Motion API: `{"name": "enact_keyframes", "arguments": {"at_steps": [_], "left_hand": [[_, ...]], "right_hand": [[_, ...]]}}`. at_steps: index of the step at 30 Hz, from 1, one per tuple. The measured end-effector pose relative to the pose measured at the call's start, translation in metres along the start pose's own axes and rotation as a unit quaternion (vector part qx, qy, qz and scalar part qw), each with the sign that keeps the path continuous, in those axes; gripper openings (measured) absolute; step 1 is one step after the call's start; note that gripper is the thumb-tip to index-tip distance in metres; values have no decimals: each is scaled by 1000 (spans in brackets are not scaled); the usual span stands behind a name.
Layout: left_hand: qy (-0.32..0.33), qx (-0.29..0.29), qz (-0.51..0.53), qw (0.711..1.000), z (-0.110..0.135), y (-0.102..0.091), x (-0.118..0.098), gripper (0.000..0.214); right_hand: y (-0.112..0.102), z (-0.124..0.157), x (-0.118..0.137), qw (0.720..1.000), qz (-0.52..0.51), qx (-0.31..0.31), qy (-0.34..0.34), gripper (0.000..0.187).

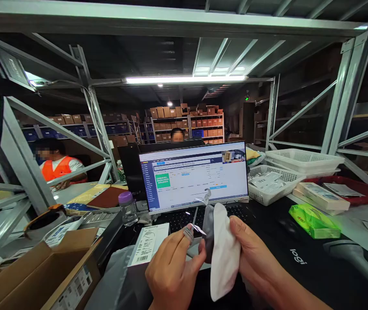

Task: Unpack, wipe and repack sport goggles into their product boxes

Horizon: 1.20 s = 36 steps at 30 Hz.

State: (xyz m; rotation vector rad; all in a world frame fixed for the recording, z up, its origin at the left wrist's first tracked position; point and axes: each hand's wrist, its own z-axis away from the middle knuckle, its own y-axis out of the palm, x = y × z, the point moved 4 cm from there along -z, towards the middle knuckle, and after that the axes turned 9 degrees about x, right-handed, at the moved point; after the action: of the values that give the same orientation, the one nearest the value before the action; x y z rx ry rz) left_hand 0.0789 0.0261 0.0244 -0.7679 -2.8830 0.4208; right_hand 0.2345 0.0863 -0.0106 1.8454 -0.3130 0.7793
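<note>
In front of the screen, my left hand (pixel 171 262) is closed, with thumb and fingers around part of a thin grey device. It looks like an ear-hook headset (pixel 207 196), with a curved end standing up and shiny edges; much of it is hidden. A grey band circles one of my left fingers. My right hand (pixel 251 249) grips a folded white cloth (pixel 225 254), which hangs down and touches a dark grey piece (pixel 208 228) beside it. Below and left of the device, a white printed box (pixel 149 243) shows a picture of a similar curved headset.
A monitor (pixel 193 176) and dark keyboard (pixel 235 212) stand ahead. An open carton (pixel 70 262) is at left, near a purple-capped bottle (pixel 128 211). To the right lie a green pack (pixel 314 220), scanner (pixel 358 258) and white basket (pixel 274 189). A co-worker (pixel 61 165) sits left.
</note>
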Motion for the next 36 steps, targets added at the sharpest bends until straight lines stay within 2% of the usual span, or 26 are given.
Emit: {"name": "enact_keyframes", "arguments": {"at_steps": [5, 16, 22, 27, 29, 32, 36], "left_hand": [[-7, 18, -11, 1000, 4, 3, 4, 13], [13, 23, -21, 999, 9, 12, -5, 10], [9, 29, -45, 999, 12, 21, -19, 21], [29, 30, -41, 998, 12, 27, -32, 19], [30, 33, -28, 999, 11, 27, -33, 21], [42, 40, -19, 998, 10, 25, -31, 20], [59, 55, -18, 997, 10, 23, -28, 16]], "right_hand": [[2, 7, -6, 998, 7, 56, 11, 34], [0, 6, -4, 991, 113, 36, -66, 56], [7, 6, -9, 965, 242, 29, -94, 64], [4, 6, -12, 921, 340, -59, -182, 69], [4, 7, -11, 908, 354, -74, -210, 69], [5, 9, -5, 912, 351, -48, -205, 65], [6, 11, 2, 937, 316, 3, -151, 52]]}}
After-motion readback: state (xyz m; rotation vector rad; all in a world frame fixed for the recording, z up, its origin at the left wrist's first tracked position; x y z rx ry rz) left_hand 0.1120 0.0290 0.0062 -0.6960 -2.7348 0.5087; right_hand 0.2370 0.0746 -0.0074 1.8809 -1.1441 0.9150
